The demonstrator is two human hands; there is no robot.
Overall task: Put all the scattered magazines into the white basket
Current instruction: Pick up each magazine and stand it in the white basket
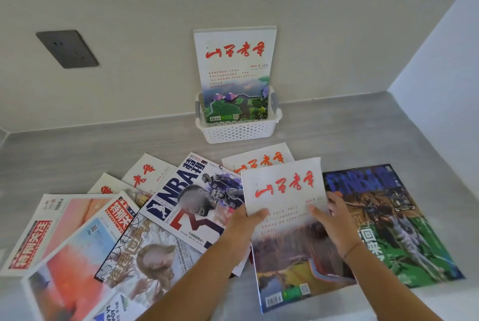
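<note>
A white perforated basket [238,132] stands against the back wall with one white magazine [233,61] upright in it. Both hands hold another white magazine with red calligraphy [282,186], lifted a little above the counter. My left hand [245,219] grips its left edge, thumb on the cover. My right hand [334,219] grips its right edge. Several more magazines lie scattered: an NBA issue [191,191], a dark green NBA issue [394,217], a white one [256,157] behind the held one, and others [72,230] fanned out at the left.
The grey counter [337,126] runs into a corner, with walls at the back and right. A dark wall socket [67,48] sits at the upper left. The counter's front edge lies near the bottom right.
</note>
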